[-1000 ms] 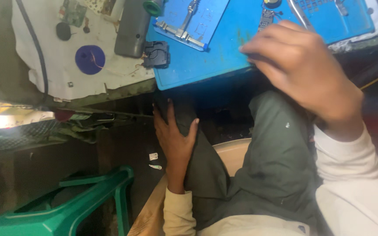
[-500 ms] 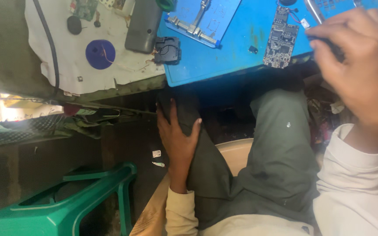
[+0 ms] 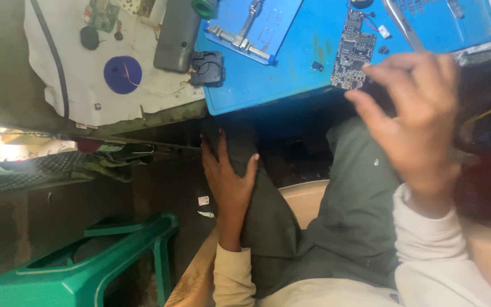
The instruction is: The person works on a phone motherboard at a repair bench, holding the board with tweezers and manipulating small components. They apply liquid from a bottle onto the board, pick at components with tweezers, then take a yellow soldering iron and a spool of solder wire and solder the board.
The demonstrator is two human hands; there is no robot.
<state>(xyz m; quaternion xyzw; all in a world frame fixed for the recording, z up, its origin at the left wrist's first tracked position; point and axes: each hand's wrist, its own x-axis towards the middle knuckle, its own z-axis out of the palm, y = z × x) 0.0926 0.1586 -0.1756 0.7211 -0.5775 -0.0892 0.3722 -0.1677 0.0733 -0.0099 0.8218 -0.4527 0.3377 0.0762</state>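
My left hand [image 3: 228, 182] lies palm down on my left knee, on dark green trousers [image 3: 348, 227], fingers spread and holding nothing. My right hand [image 3: 416, 125] hovers at the near edge of a blue work mat [image 3: 291, 74], with fingers and thumb curled towards each other. Something dark shows between them, and I cannot tell whether it is a held thing or shadow. A bare circuit board [image 3: 352, 51] lies on the mat just left of my right fingertips. Metal tweezers [image 3: 402, 25] lie beyond it.
On the mat there are also a metal board holder [image 3: 240, 37] and a small black part [image 3: 207, 67]. A grey device [image 3: 176, 34] and a blue disc [image 3: 123, 74] sit on a white cloth [image 3: 86, 85]. A green plastic stool [image 3: 103, 256] stands lower left.
My right hand lifted off the blue mat, uncovering the circuit board, and now hangs by the mat's near edge. My left hand stayed on the knee.
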